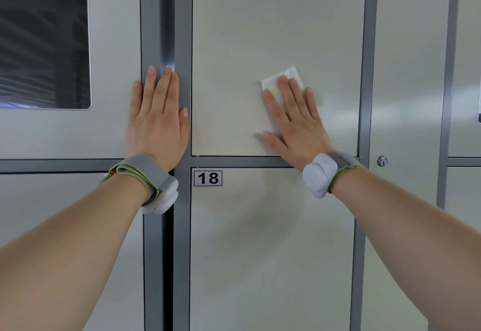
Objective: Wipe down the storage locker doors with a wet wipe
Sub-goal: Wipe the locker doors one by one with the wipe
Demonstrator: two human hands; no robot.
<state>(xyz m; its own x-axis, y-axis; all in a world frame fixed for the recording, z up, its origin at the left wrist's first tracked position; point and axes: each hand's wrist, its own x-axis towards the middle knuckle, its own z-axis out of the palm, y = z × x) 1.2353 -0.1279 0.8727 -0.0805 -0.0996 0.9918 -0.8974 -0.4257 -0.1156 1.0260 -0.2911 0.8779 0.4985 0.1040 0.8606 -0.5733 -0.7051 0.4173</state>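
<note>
wet wipe [285, 75]: on upper door [260, 26], up-right of number plate [208, 178], under right hand [294, 119]
left hand [157, 122]: up-left of number plate, on frame [183, 31]
lock [382, 161]: right of number plate

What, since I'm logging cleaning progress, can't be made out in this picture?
Head view only:
- Wet wipe: mostly hidden under the right hand; only the top corner shows.
- Upper door: top cut off by the picture's edge; wiped and unwiped parts cannot be told apart.
- Door 18: bottom cut off by the lower edge.
- Lock: too small to see its state.
- Dark window: only blurred reflections; left side cut off.
</note>
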